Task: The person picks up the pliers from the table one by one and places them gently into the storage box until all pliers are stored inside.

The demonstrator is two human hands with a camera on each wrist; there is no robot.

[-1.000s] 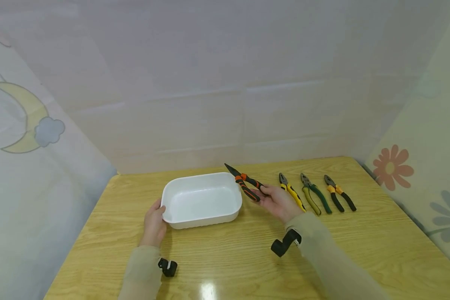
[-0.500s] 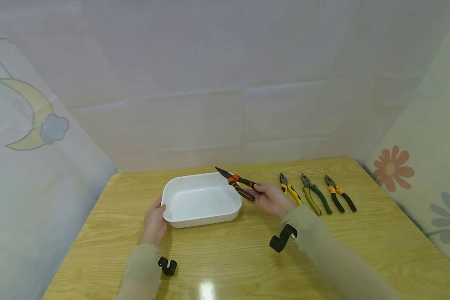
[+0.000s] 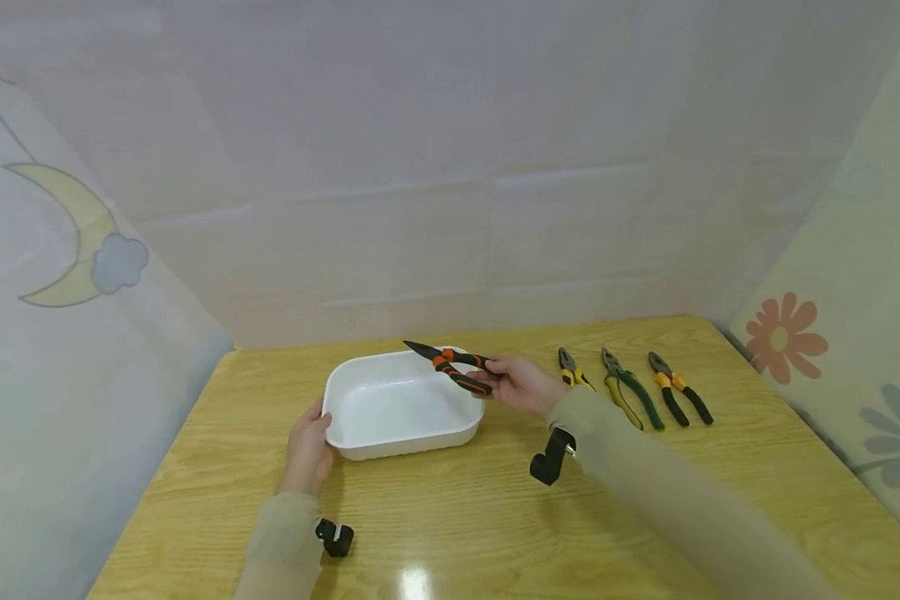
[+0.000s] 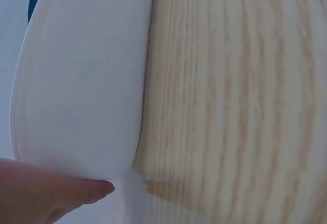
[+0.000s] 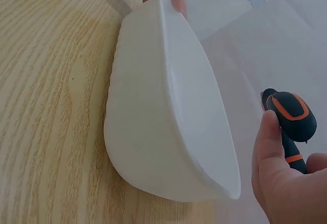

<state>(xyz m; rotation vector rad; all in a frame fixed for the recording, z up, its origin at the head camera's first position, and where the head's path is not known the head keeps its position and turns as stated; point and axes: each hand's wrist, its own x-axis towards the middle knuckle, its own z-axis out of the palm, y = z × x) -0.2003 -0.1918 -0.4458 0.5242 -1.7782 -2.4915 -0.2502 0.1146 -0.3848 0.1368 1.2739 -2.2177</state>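
A white rectangular basin sits on the wooden table, and my left hand grips its left end, thumb over the rim. In the left wrist view that hand pinches the basin wall. My right hand holds long-nose pliers by their black-and-orange handles. The pliers hang over the right part of the basin, their dark pointed tips toward the far left and handles spread. From the right wrist, the handle ends show between thumb and fingers, above the basin's rim.
Right of the basin lie three more pliers: a yellow-and-black pair partly hidden behind my right forearm, a green-handled pair and an orange-and-black pair. Behind the table hangs a pale cloth backdrop.
My right hand has carried the long-nose pliers leftward, from the basin's right edge to over its inside. The left hand and basin stay put.
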